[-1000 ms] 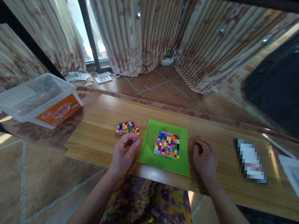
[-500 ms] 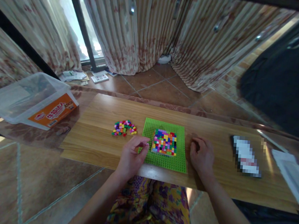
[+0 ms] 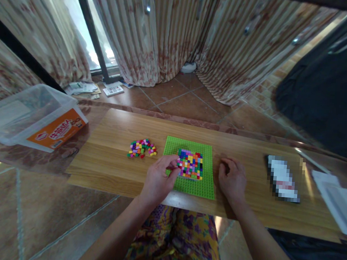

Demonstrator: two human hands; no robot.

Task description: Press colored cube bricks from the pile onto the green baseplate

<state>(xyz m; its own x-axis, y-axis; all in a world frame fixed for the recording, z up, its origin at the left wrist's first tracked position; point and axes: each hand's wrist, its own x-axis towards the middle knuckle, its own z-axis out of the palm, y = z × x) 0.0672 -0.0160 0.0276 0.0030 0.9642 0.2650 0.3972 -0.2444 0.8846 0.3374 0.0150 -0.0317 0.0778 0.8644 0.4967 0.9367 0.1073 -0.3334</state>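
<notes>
A green studded baseplate [image 3: 206,188] lies on the wooden table. On it sits a square, multicoloured block of small building bricks [image 3: 192,165], tightly packed. My left hand [image 3: 161,177] is at the block's left edge, thumb and forefinger pinched on a small building brick that their tips mostly hide. The hand covers part of the baseplate's left side. To the right of the baseplate, my right hand [image 3: 232,178] rests on the table, fingers loosely curled, thumb apart, holding nothing visible. A pile of loose coloured bricks [image 3: 142,148] lies left of the baseplate.
The narrow wooden table [image 3: 105,160] runs across in front of my lap. A clear plastic bin [image 3: 42,115] with an orange label stands at its left. Toward the right end lies a blurred-out phone-like object [image 3: 284,178], with white papers [image 3: 336,199] beyond it.
My left hand has moved right and slightly up, from beside the block to its left edge. My right hand stays in place on the table. The view has shifted slightly.
</notes>
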